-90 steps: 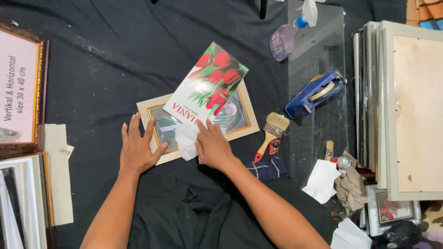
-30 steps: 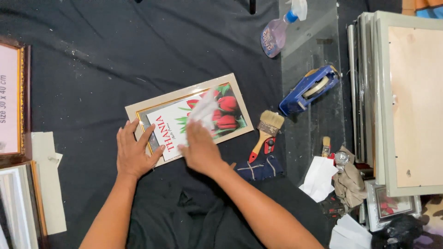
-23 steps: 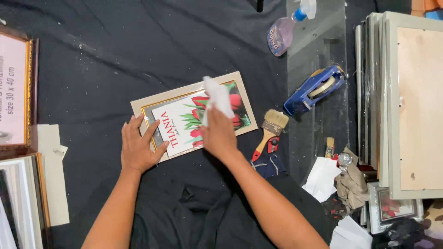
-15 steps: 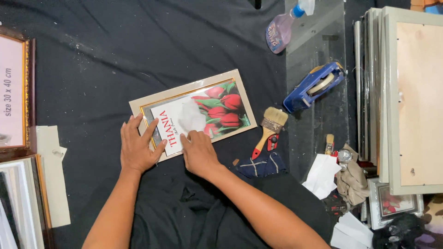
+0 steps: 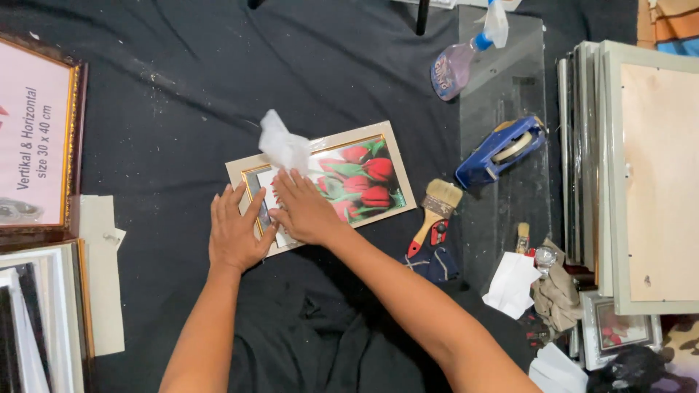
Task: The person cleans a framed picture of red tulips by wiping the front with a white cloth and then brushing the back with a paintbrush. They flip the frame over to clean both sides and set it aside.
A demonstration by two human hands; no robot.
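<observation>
Here, the left hand [image 5: 237, 234] is lying flat, fingers spread, on the lower left corner of the frame [image 5: 321, 184], holding nothing. The right hand [image 5: 303, 210] is pressing a white cloth [image 5: 283, 148] against the frame's glass, fingers extended over it. The frame, showing red tulips, is lying on the black sheet [image 5: 182, 94]. A brush [image 5: 433, 211] and tape dispenser [image 5: 501, 150] are lying nearby to the right.

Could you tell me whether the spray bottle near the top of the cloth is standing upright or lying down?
Lying down: the spray bottle rests on its side, its nozzle pointing toward the upper right.
</observation>
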